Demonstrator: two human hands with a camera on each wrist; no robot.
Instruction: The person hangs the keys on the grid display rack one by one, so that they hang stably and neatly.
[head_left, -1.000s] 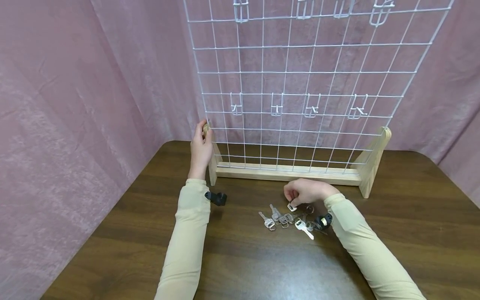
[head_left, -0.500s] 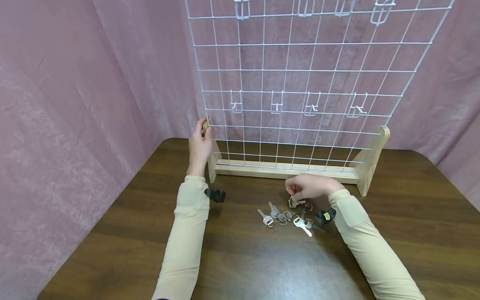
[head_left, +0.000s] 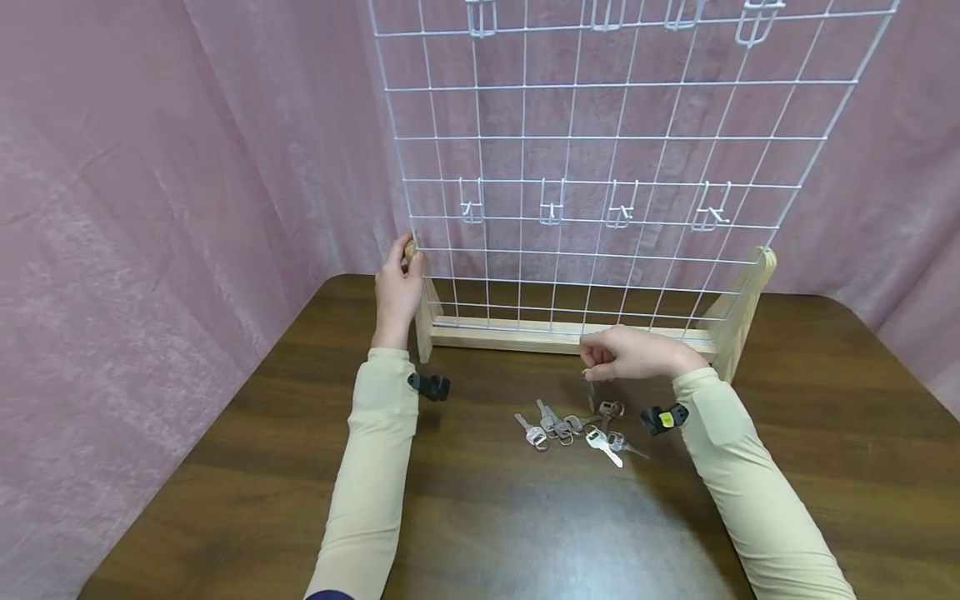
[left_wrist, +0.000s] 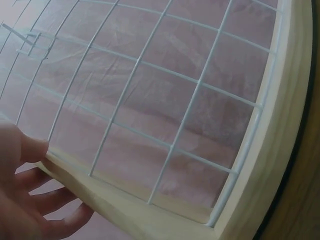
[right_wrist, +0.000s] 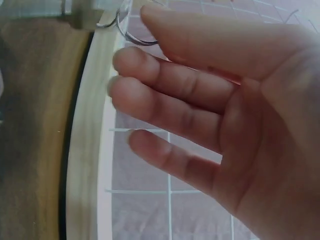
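ONE KEY HELD CLEAR OF THE TABLE; STAND GRIPPED AT ITS LEFT END

By the right hand [head_left: 636, 352], a split ring [right_wrist: 136, 41] is pinched at the thumb tip, the other fingers being loosely bent and holding nothing; the opposing fingertip is hidden in the right wrist view. From the ring a metal key [head_left: 591, 395] is hung above the table [head_left: 480, 517]. The loose keys [head_left: 602, 446] are found at six o'clock from that hand; contact with the hung key's tip cannot be told. By the left hand [head_left: 399, 292], at eight o'clock from the middle of the wire grid [head_left: 522, 179], the wooden upright [head_left: 423, 329] is gripped between thumb and curled fingers. The step in hand is judged to be the separation of one key; continued ring grip and clearance from the pile are judged to be called for.
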